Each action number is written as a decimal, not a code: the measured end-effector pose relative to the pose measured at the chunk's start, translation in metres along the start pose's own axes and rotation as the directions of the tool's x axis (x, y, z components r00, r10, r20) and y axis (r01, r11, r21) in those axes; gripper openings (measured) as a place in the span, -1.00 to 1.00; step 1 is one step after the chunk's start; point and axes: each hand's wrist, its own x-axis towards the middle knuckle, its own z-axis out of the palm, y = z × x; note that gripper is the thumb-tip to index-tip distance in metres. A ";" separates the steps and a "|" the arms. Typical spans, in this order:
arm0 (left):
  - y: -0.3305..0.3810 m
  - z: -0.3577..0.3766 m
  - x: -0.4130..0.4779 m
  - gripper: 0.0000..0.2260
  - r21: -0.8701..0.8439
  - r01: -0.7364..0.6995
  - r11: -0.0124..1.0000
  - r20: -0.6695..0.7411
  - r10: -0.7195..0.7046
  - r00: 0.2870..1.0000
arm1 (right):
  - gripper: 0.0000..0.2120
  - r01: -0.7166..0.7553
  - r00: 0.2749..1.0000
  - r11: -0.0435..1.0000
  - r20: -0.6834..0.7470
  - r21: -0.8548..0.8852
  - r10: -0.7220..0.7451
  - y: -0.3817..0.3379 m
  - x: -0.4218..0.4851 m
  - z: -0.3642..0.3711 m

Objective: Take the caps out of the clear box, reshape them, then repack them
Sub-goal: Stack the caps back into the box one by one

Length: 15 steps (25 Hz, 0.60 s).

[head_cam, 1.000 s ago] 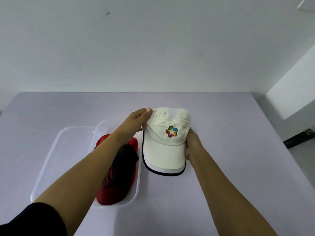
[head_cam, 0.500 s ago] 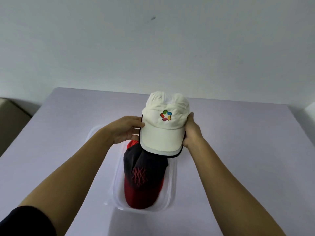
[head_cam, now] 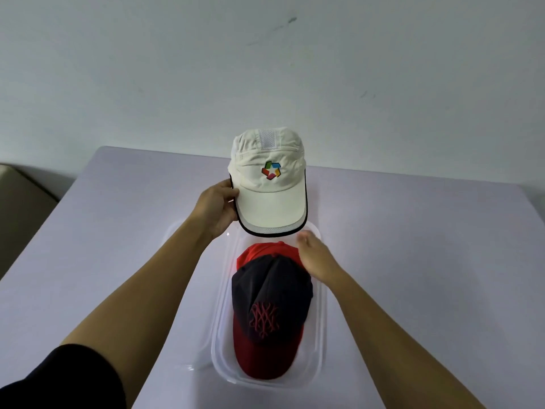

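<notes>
- A person's left hand [head_cam: 218, 209] grips the white cap [head_cam: 269, 199] by the left edge of its brim. The fingers curl round it, and the cap is raised above the far end of the clear box [head_cam: 323, 335].
- The right hand [head_cam: 315, 261] hovers over the box's far end. It holds nothing and its fingers are loosely extended and blurred. Contact with the caps below cannot be told.
- Two caps lie inside the box: a navy-and-red cap [head_cam: 269, 314], brim toward the camera, rests on top of a red cap [head_cam: 265, 250].
- A second clear plastic piece [head_cam: 182, 366] lies against the box's left side on the lavender table [head_cam: 118, 231].
</notes>
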 end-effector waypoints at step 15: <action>-0.043 0.012 0.042 -0.78 0.141 -0.235 0.962 0.048 0.231 0.972 | -0.08 0.307 0.952 0.847 0.127 -0.434 -0.280 0.031 -0.022 0.012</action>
